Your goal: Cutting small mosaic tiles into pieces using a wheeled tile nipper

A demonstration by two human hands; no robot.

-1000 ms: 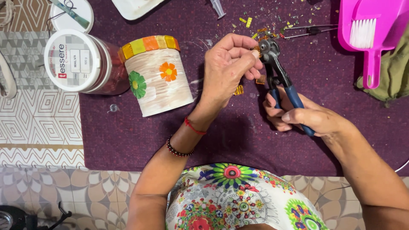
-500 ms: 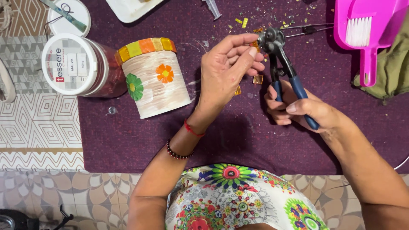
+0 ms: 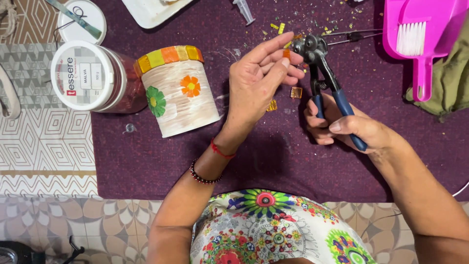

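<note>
Deco'd tin (image 3: 178, 90), lidded jar (image 3: 90, 76), pink dustpan w/ brush (image 3: 425, 34).

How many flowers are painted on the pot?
2 show: a green flower on the left of the pot and an orange flower near its tiled rim. More may hide on its far side.

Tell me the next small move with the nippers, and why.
Probably squeeze the blue-handled metal tile nippers. The right hand grips the handles, and the left hand holds a small orange glass tile piece right at the nipper head, so the piece looks placed for a cut.
</note>
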